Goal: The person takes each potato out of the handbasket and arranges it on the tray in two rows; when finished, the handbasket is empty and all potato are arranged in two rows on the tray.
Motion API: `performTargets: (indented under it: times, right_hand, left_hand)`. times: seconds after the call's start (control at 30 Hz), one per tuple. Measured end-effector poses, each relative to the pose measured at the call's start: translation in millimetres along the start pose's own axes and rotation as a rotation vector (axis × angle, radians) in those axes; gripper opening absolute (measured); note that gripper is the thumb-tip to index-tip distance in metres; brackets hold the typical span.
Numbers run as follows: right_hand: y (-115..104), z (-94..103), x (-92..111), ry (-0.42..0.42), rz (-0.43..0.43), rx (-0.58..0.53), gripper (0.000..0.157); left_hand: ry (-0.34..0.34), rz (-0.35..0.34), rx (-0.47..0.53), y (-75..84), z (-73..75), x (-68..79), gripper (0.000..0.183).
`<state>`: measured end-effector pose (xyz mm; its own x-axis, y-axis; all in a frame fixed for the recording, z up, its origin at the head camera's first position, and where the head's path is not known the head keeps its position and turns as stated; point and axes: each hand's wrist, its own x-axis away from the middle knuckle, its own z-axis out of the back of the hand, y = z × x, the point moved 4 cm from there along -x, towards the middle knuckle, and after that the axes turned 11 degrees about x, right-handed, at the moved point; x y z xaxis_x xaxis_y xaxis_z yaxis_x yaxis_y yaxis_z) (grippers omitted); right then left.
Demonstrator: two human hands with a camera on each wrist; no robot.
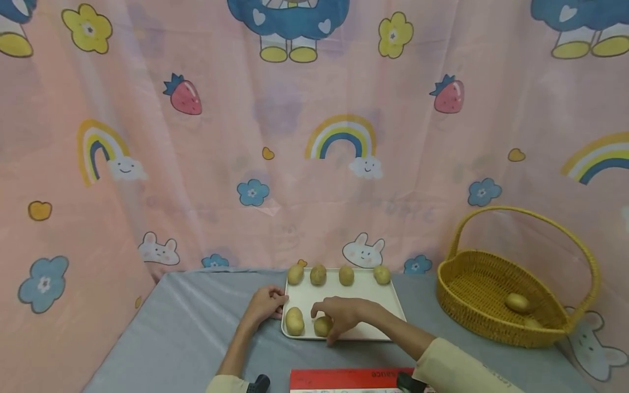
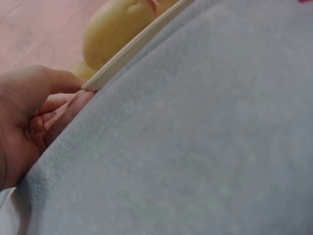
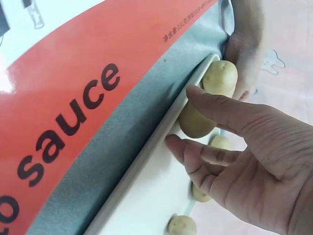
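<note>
Along the near edge of a white tray (image 1: 361, 331) lie two potatoes, one at the left corner (image 1: 295, 321) and a second potato (image 1: 322, 326) beside it. My right hand (image 1: 344, 315) reaches over that second potato, thumb and fingers spread around it. In the right wrist view, the thumb partly covers this potato (image 3: 196, 121); whether the fingertips touch it is hard to tell. My left hand (image 1: 266, 303) pinches the tray's left rim, thumb above and fingers beneath in the left wrist view. Several potatoes, such as one at the far right (image 1: 381, 274), line the tray's back edge.
To the right stands a yellow woven basket (image 1: 472, 314) with a tall handle and potatoes inside, one plainly visible (image 1: 517, 302). A red and white box (image 1: 344, 376) marked "sauce" lies in front of the tray. Behind the grey-covered table (image 1: 196, 322) hangs a pink printed curtain (image 1: 221, 136).
</note>
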<state>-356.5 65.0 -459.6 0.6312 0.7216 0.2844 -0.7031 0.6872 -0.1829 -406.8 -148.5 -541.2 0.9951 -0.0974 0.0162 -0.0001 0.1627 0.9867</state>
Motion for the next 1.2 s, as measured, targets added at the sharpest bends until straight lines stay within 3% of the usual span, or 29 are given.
performTargets:
  times: [0.3,0.43,0.67,0.83,1.0,1.2]
  right_hand:
    - [0,13.4,8,-0.006,-0.091,0.026,0.065]
    - [-4,25.8,17,0.022,-0.074,0.04,0.064]
    - [5,47.1,41,0.172,-0.077,-0.033,0.058]
    - [23,59.2,54,0.321,-0.063,-0.007,0.045]
    - [37,71.5,69,0.425,-0.116,0.042,0.033]
    - [50,84.3,99,0.466,-0.167,-0.011,0.029]
  left_hand:
    - [-0.01,0.002,0.004,1.8,-2.1,-1.3,0.024]
    - [-0.014,0.003,0.011,0.4,-0.4,-0.6,0.023]
    - [-0.004,0.003,0.008,-0.4,-1.6,0.1,0.022]
    - [0.003,0.002,0.001,-0.3,-1.2,-1.0,0.023]
    - [0.01,0.015,-0.002,1.2,0.9,-1.0,0.024]
    - [0.0,0.006,0.006,0.5,-0.1,0.1,0.022]
